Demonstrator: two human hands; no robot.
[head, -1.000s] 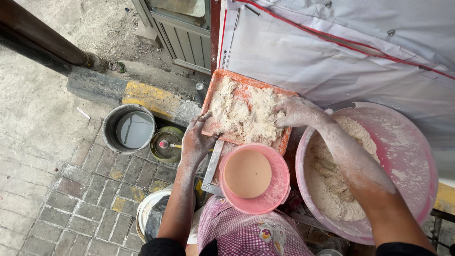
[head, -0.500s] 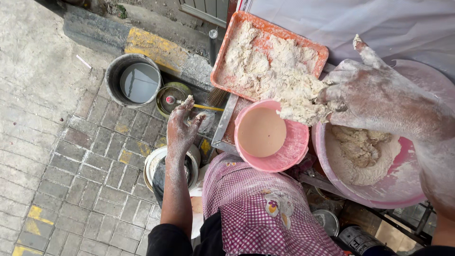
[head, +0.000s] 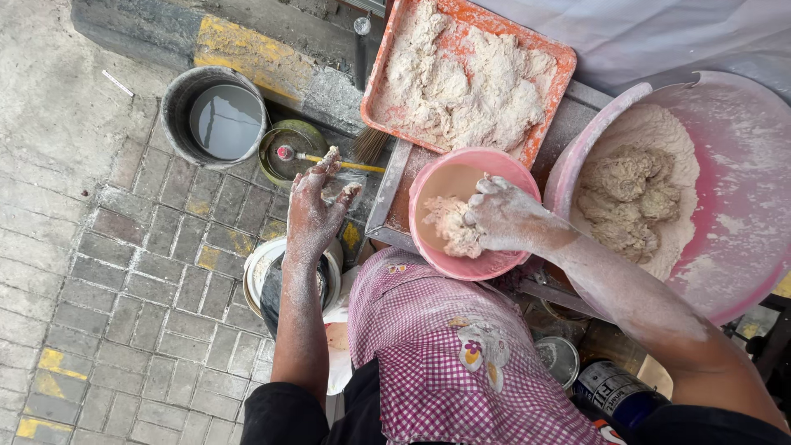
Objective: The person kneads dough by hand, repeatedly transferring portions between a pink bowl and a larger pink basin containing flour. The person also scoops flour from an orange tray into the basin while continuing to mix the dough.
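down low at the bottom edge, a dark round can (head: pixel 614 391) with a pale printed label lies partly cut off, beside a small round metal lid (head: pixel 560 358); the print is too partial to make out. the right hand (head: pixel 507 216), caked in flour, curls its fingers around a lump of dough (head: pixel 456 227) and presses it inside the small pink bowl (head: pixel 428 247). the left hand (head: pixel 315 206) hovers with fingers spread, holding nothing, above a white bucket (head: pixel 257 268) whose inside is mostly hidden by the forearm. an orange tray (head: pixel 554 58) heaped with floured dough sits just beyond the bowl, its top cut off. the large pink basin (head: pixel 741 206) of flour and dough runs off the right edge. a grey pail (head: pixel 177 107) of water stands on the paving.
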